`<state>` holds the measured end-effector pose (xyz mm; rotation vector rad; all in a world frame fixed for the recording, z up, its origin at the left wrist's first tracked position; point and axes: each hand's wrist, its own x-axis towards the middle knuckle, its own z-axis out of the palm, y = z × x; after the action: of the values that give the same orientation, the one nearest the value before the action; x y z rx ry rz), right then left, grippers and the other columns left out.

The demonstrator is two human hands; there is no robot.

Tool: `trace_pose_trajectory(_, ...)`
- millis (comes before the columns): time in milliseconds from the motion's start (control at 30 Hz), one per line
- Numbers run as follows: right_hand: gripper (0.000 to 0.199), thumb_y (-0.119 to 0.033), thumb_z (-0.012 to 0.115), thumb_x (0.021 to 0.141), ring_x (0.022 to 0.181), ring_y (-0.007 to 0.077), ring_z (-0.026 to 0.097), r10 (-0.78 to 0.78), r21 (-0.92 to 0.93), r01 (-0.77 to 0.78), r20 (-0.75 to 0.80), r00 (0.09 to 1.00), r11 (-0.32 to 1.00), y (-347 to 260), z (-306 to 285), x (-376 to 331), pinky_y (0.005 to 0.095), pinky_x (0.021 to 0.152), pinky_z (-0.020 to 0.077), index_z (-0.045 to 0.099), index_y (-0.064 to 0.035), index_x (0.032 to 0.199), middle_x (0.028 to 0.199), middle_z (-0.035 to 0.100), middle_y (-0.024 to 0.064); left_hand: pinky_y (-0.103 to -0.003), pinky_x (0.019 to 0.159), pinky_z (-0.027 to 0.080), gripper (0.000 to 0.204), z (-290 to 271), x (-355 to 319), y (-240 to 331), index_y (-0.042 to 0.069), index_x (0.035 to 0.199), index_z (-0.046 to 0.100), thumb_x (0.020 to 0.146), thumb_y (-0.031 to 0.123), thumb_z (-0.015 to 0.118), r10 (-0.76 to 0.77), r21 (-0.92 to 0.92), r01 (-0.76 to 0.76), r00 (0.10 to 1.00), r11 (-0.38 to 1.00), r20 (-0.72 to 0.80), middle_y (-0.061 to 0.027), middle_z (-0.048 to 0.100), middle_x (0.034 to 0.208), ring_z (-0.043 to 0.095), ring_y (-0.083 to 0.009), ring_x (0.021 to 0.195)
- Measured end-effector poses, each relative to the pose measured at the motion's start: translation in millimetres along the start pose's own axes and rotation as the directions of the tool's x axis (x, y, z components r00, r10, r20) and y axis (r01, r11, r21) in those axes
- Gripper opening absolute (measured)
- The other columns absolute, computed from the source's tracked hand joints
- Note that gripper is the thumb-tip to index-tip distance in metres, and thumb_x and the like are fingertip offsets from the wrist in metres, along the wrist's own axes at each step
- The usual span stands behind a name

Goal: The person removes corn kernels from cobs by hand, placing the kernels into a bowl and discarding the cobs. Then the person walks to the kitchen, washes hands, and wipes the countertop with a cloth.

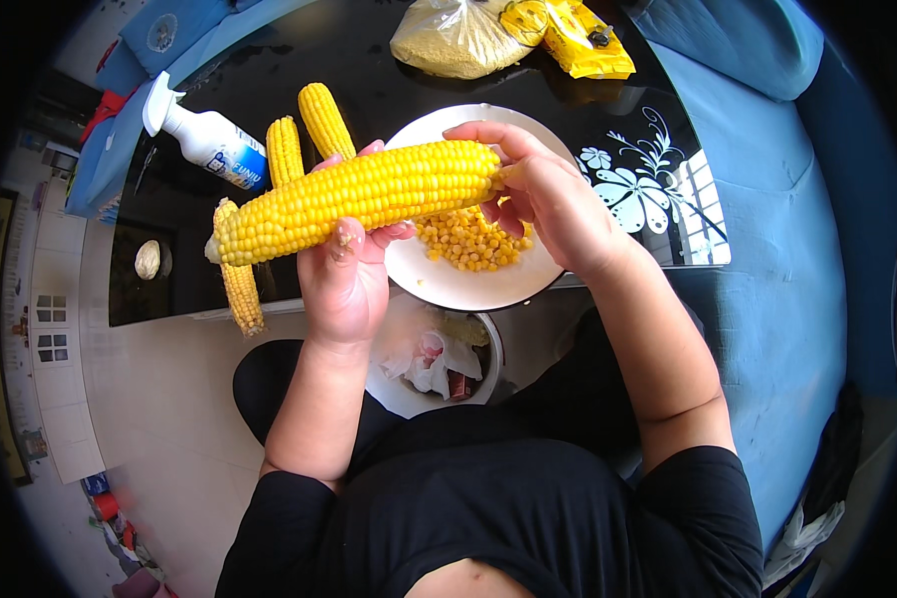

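Hanging over the near edge of the black table [369, 45], the white plate [458, 284] of loose kernels [468, 239] juts out above a bin [439, 364] on the floor. Three more cobs [324, 120] and a spray bottle [209, 140] crowd the table's left part; bags [468, 35] lie at the far edge. The left hand [344, 279] wraps the corn cob [359, 199] at its middle, fingers closed round it, holding it level above the plate. The right hand [543, 194] pinches the cob's right end, thumb pressed to the kernels.
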<state>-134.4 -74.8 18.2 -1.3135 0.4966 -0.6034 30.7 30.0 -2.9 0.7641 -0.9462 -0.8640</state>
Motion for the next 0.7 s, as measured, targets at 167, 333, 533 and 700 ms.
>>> trace_pose_trajectory(167,0.049,-0.012,0.029,0.074,0.064,0.0088,0.043,-0.021,0.052,0.020,0.004,1.000,0.998,-3,4,-1,0.0185,0.052,0.0368,0.044,-0.0057,0.120,0.101,0.050,0.0077,-0.030,0.080,0.048,0.057,0,0,-1,0.009,0.130,0.030,0.085,0.033,0.055,-0.011,-0.018,0.010,1.000,1.000,-0.026,-0.0175,0.036,0.131,0.049,-0.0221,0.109)
trace_pose_trajectory(333,0.048,-0.014,0.031,0.077,0.063,0.0083,0.044,-0.053,0.061,0.051,0.035,0.998,0.997,-3,2,-1,0.0179,0.052,0.0362,0.044,-0.0058,0.123,0.101,0.051,0.0059,-0.031,0.079,0.049,0.056,-5,2,-1,0.008,0.129,0.032,0.085,0.033,0.055,-0.040,-0.089,0.038,0.999,0.995,-0.024,-0.0176,0.037,0.130,0.050,-0.0221,0.106)
trace_pose_trajectory(533,0.044,-0.020,0.032,0.085,0.063,0.0077,0.046,-0.035,0.028,0.034,0.025,0.999,0.999,-3,4,-3,0.0183,0.053,0.0381,0.043,-0.0064,0.125,0.099,0.052,0.0056,-0.030,0.079,0.049,0.053,-7,3,-2,0.008,0.127,0.035,0.086,0.035,0.053,-0.047,-0.119,0.044,0.999,0.992,-0.021,-0.0170,0.040,0.129,0.052,-0.0208,0.103)
trace_pose_trajectory(700,0.041,-0.017,0.036,0.087,0.068,0.0063,0.051,-0.061,0.008,0.061,0.065,0.996,0.998,-5,-2,-4,0.0175,0.056,0.0406,0.043,-0.0078,0.127,0.094,0.053,0.0049,-0.029,0.077,0.049,0.051,-10,3,-2,0.006,0.125,0.037,0.086,0.035,0.052,-0.069,-0.160,0.063,0.997,0.985,-0.033,-0.0169,0.045,0.124,0.055,-0.0196,0.098)
